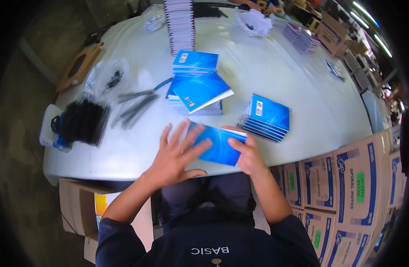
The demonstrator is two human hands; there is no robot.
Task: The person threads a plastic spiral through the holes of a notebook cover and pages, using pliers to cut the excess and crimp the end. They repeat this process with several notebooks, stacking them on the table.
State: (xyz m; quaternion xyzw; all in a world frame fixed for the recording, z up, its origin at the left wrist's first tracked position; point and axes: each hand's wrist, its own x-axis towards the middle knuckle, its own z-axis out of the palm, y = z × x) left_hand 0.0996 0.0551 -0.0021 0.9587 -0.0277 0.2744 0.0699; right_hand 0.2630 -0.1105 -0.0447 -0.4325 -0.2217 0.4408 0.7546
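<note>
A blue-covered notebook (221,150) is held near the table's front edge. My right hand (249,153) grips its right side, thumb on the cover. Over the left end my left hand (175,153) is open with spread, slightly blurred fingers; whether they touch the cover I cannot tell. Just beyond lies a pile of blue notebooks (200,91), its top one turned askew. To the right stands a neat stack of blue spiral notebooks (269,115), black coils along the left edge. Loose dark binding coils (135,107) lie left of the pile.
A thick black bundle of coils (86,122) sits at the table's left, near a clear plastic bag (107,75). A tall notebook stack (180,26) stands at the back. Cartons (358,182) are piled at the right. Another person (260,5) is across the table.
</note>
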